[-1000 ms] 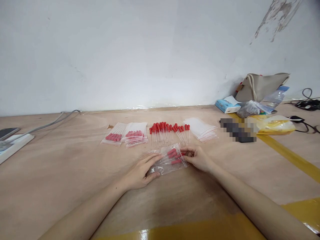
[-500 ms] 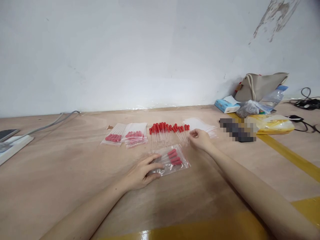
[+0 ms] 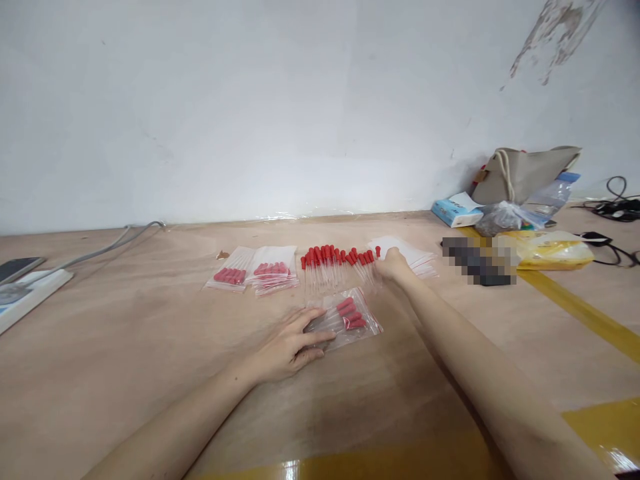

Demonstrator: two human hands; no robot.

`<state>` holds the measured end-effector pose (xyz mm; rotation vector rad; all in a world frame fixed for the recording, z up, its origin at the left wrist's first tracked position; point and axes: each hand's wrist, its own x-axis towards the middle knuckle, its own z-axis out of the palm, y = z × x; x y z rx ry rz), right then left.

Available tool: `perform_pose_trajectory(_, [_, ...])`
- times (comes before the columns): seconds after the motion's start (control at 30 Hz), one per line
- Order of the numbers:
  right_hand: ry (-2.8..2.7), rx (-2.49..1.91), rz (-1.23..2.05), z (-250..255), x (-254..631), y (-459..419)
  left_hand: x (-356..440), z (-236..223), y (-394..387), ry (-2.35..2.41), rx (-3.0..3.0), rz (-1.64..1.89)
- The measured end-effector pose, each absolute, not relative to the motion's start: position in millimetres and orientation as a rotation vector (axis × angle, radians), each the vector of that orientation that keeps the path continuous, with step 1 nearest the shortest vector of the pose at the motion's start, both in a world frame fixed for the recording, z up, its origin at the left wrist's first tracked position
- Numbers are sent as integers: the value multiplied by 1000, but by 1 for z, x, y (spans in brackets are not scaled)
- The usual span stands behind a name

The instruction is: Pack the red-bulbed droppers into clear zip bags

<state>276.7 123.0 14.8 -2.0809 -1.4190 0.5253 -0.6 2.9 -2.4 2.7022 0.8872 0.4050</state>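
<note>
A clear zip bag (image 3: 353, 319) holding several red-capped droppers lies on the wooden table in front of me. My left hand (image 3: 290, 343) rests flat on the bag's left end, fingers spread and pressing it down. My right hand (image 3: 393, 265) reaches to the right end of a row of loose red-capped droppers (image 3: 337, 261), its fingers curled and pinched at the last dropper there. What the fingers hold is hidden by the hand itself. Two filled bags (image 3: 253, 272) lie left of the row. A stack of flat bags (image 3: 415, 259) lies just right of my right hand.
A power strip with a phone (image 3: 20, 285) and a grey cable sit at the far left. At the right stand a beige pouch (image 3: 525, 172), a tissue pack (image 3: 455, 210), plastic bags, a yellow packet (image 3: 555, 250) and black cables. Yellow tape (image 3: 585, 313) crosses the table.
My right hand left the bag's open end and moved up and away to the right end of the dropper row. My left hand stayed on the bag.
</note>
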Motion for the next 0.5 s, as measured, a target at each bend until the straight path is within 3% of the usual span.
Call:
perform_pose_trajectory(0.1, [-1406,-1890,563,14,278,105,-1,-2,2,902,2695,392])
perform_pose_trajectory(0.3, [-1198,-1352,991,-5,273,49,-1,-3,3,918,2669,389])
perform_pose_trajectory(0.5, [-1048,-1246,984,-16,271,31,-1,-2,3,925,2661,383])
